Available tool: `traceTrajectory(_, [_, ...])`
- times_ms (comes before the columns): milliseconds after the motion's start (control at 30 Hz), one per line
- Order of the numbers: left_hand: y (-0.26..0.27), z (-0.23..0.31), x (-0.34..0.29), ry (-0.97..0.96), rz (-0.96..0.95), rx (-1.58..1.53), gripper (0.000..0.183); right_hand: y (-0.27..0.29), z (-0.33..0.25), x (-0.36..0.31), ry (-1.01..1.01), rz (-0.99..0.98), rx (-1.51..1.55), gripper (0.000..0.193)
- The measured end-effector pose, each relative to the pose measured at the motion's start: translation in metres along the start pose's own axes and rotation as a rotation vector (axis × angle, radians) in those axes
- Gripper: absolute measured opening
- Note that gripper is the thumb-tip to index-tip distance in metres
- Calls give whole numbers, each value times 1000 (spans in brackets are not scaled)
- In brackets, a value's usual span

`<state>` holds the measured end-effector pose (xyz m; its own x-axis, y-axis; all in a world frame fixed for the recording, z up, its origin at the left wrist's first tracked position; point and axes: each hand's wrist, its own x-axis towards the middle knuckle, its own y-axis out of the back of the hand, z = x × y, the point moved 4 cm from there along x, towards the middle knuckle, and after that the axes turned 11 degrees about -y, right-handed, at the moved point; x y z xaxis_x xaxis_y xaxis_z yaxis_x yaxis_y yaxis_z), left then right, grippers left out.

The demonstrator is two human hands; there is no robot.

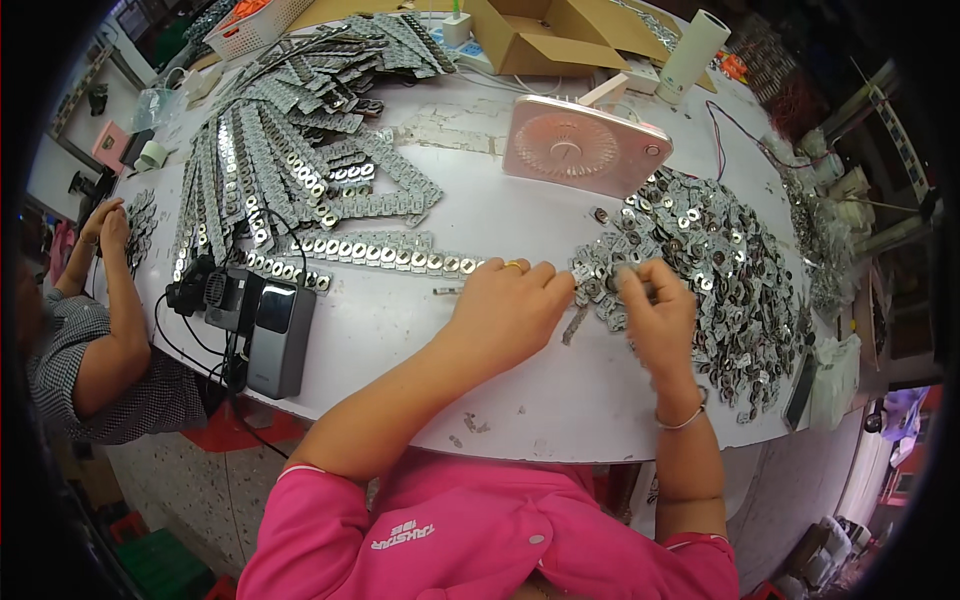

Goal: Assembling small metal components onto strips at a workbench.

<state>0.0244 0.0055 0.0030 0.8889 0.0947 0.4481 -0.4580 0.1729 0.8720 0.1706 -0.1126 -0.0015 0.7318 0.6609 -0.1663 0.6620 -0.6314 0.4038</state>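
My left hand (pixel 515 305) is closed, knuckles up, at the right end of a long strip of linked small metal parts (pixel 385 250); the fingers hide that end of the strip. A short thin grey piece (pixel 447 291) lies beside the wrist. My right hand (pixel 657 312) is closed in a pinch at the left edge of a heap of loose small metal parts (pixel 720 260). What sits between its fingertips is too small to make out among the parts behind it. A narrow grey scrap (pixel 574 326) lies between the hands.
Many finished-looking strips (pixel 270 150) are stacked at the far left. A pink fan (pixel 585 145) stands behind the heap. A grey power bank (pixel 280 335) with cables is at left. Farther back are a cardboard box (pixel 545 40) and white cylinder (pixel 693 55). A co-worker's hands (pixel 108 225) are at far left.
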Motion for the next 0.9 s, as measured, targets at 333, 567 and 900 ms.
traceTrajectory(333, [10, -33, -18, 96, 95, -159, 12, 56, -7, 6, 116, 253, -321, 8])
traceTrajectory(567, [-7, -4, -15, -155, 54, -217, 21, 46, -8, -3, -22, 138, 78, 14])
traceTrajectory(900, [18, -41, -17, 399, -101, -347, 19, -19, 18, 1, -41, -207, 156, 12])
